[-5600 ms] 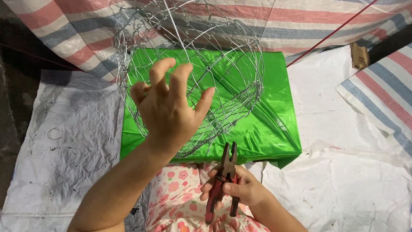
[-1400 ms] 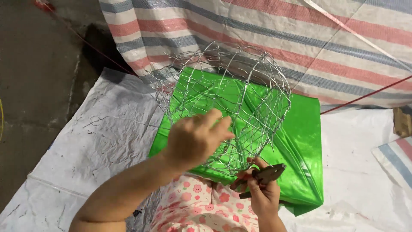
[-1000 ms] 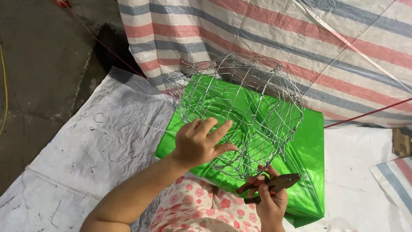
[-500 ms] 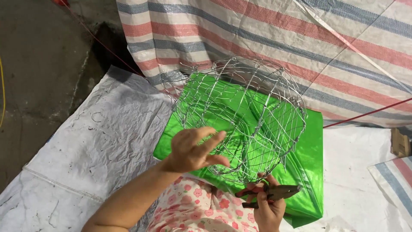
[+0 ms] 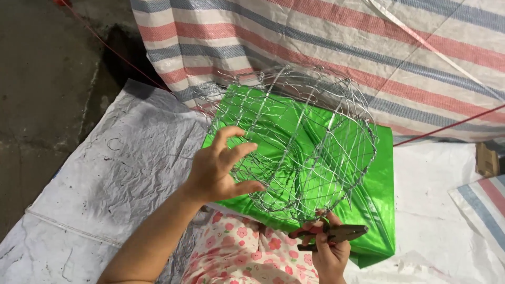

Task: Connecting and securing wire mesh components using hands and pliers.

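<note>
A silver wire-mesh basket frame (image 5: 310, 142) is tilted on its side over a shiny green sheet (image 5: 376, 173). My left hand (image 5: 218, 168) grips the frame's near left rim, fingers spread on the wires. Low in the view, my right hand (image 5: 329, 250) holds red-handled pliers (image 5: 336, 234) just under the frame's lower edge, jaws pointing right. Whether the pliers touch the wire I cannot tell. A pink floral garment (image 5: 242, 252) covers my lap below the frame.
A white woven sack sheet (image 5: 105, 189) lies on the ground at left, with dark concrete (image 5: 42, 79) beyond it. A red, blue and white striped tarp (image 5: 326, 42) rises behind. A red string (image 5: 447, 126) crosses at right. More white sheeting (image 5: 447, 210) lies at right.
The wire frame has turned and tipped further onto its side. My left hand shifted down along its rim. My right hand with the pliers stayed low under the frame.
</note>
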